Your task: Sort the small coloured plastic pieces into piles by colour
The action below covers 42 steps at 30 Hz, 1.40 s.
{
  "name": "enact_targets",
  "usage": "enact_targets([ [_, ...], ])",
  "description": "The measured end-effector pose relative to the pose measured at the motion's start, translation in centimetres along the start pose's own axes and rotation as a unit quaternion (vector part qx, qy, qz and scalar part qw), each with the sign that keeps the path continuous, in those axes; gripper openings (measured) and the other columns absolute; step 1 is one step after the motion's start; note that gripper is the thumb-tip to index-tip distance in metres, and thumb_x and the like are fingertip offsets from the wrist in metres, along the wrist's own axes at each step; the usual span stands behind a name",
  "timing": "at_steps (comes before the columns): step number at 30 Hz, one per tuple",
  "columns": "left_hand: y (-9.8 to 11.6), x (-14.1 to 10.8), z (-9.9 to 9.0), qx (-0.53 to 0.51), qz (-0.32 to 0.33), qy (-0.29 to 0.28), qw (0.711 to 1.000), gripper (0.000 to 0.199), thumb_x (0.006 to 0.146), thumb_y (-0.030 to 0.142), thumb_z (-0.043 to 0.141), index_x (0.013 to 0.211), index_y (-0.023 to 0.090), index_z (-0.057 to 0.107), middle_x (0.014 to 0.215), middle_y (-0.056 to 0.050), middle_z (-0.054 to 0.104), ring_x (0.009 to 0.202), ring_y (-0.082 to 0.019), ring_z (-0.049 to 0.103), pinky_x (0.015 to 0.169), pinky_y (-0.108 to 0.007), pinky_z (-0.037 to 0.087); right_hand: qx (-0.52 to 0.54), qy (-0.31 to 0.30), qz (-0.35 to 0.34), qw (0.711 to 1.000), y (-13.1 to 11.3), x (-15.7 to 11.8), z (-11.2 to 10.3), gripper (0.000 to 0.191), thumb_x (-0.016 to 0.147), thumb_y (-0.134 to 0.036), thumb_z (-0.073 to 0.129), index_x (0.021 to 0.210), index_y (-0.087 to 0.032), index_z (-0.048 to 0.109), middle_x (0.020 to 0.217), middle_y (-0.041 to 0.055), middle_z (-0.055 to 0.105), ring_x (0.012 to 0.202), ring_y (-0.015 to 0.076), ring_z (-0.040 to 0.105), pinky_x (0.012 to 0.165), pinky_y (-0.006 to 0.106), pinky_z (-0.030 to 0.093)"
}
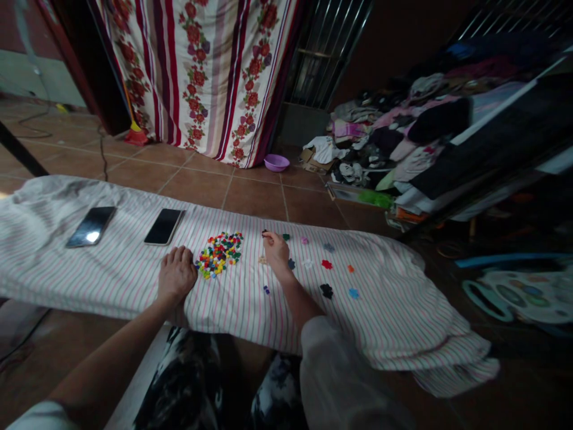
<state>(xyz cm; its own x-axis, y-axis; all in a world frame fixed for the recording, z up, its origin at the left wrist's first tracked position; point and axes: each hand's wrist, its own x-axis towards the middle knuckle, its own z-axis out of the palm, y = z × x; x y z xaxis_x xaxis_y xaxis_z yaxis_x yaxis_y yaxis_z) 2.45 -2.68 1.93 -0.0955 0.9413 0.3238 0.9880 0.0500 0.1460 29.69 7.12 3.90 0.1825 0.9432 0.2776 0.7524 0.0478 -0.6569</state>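
Note:
My left hand (178, 273) lies flat on the striped cloth, its fingertips close to the left edge of a pile of small multicoloured plastic pieces (219, 255). To the right of the pile, my right hand (276, 248) is closed in a pinch on a small dark piece (264, 232) at the cloth's far side. Small groups sorted by colour lie around it: beige (262, 260), purple (266, 289), green (286, 237), pink (305, 240), grey (329, 246), red (326, 264), black (326, 291), blue (353, 293) and orange (351, 269). My right wrist partly covers a dark blue group (292, 263).
Two phones, one at far left (91, 227) and one nearer (164, 227), lie on the cloth (394, 322). Beyond it, a purple basin (276, 162) stands on the tiled floor by a floral curtain (215, 77). Clothes (394, 131) are heaped at right.

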Motion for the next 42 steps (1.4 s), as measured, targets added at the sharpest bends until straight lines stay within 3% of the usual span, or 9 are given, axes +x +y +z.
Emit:
enact_targets([
  [4,0.0,0.0,0.1,-0.005,0.004,0.004,1.0,0.033,0.086,0.021,0.041,0.113,0.013,0.059,0.133,-0.019,0.058,0.13,-0.034,0.046,0.106,-0.049,0.037,-0.081,-0.033,0.047,0.995,1.2,2.2,-0.5,0.024,0.086,-0.019,0.055,0.099,-0.025,0.074,0.097,0.0031,0.075,0.091,0.0183,0.067,0.08,0.026,0.048],
  [12,-0.2,0.0,0.5,-0.013,0.003,0.015,1.0,0.035,0.086,0.021,0.043,0.117,0.013,0.058,0.134,-0.019,0.057,0.131,-0.034,0.046,0.107,-0.05,0.036,-0.179,-0.104,0.045,0.977,1.8,4.2,0.0,0.025,0.086,-0.013,0.054,0.096,-0.022,0.075,0.095,0.007,0.076,0.092,0.0188,0.069,0.079,0.025,0.047],
  [24,-0.1,0.1,0.4,-0.006,-0.005,0.006,1.0,0.035,0.087,0.021,0.042,0.117,0.013,0.058,0.135,-0.018,0.057,0.132,-0.033,0.045,0.107,-0.049,0.036,-0.182,-0.114,0.052,0.975,1.2,4.3,0.7,0.025,0.088,-0.012,0.052,0.106,-0.018,0.07,0.103,0.0098,0.074,0.098,0.02,0.068,0.082,0.027,0.047],
  [42,0.0,0.1,0.2,-0.015,-0.008,0.004,1.0,0.034,0.086,0.022,0.041,0.115,0.014,0.059,0.133,-0.017,0.058,0.131,-0.034,0.045,0.107,-0.049,0.035,-0.157,-0.085,0.008,0.984,1.6,2.4,0.4,0.026,0.086,-0.011,0.052,0.102,-0.019,0.071,0.105,0.0084,0.071,0.098,0.0187,0.064,0.086,0.027,0.046],
])
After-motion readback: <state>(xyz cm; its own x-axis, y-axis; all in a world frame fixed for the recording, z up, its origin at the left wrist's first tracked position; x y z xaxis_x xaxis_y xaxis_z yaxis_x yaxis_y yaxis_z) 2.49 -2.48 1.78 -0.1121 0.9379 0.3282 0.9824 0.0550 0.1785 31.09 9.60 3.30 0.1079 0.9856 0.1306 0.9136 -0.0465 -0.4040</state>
